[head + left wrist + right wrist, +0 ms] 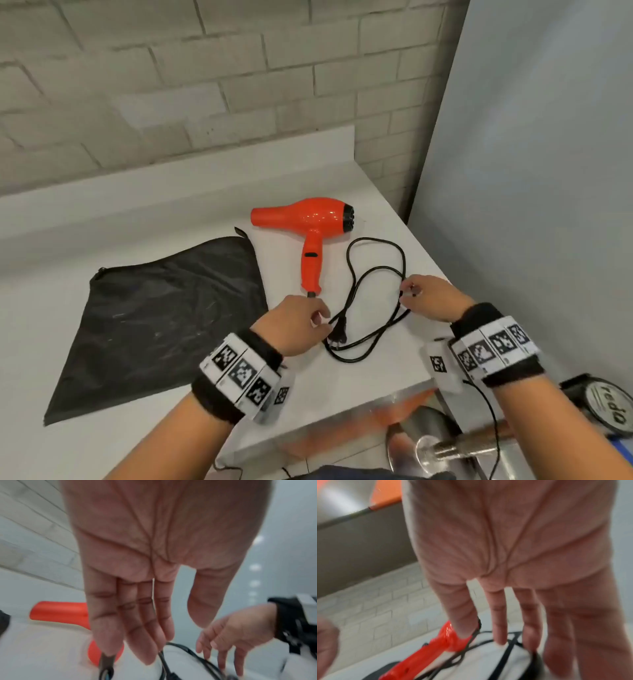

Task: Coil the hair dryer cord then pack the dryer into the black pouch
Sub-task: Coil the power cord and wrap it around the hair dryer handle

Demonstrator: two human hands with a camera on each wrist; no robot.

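An orange hair dryer (301, 219) lies on the white counter (359, 373), nozzle to the left and handle toward me. Its black cord (375, 240) sprawls in loose loops to the right of the handle, with the plug (337, 330) near my left hand (320, 323). That left hand (137, 628) reaches down with straight fingers over the cord (180, 647) beside the handle's end, gripping nothing. My right hand (411, 294) hovers with spread, straight fingers (498, 622) at the right side of the loops (510, 647). The black pouch (161, 315) lies flat to the left.
A brick wall (171, 85) backs the counter, and a grey panel (531, 171) closes it on the right. Below the front right edge are a shiny metal fixture (445, 448) and a round black-rimmed object with lettering (609, 404).
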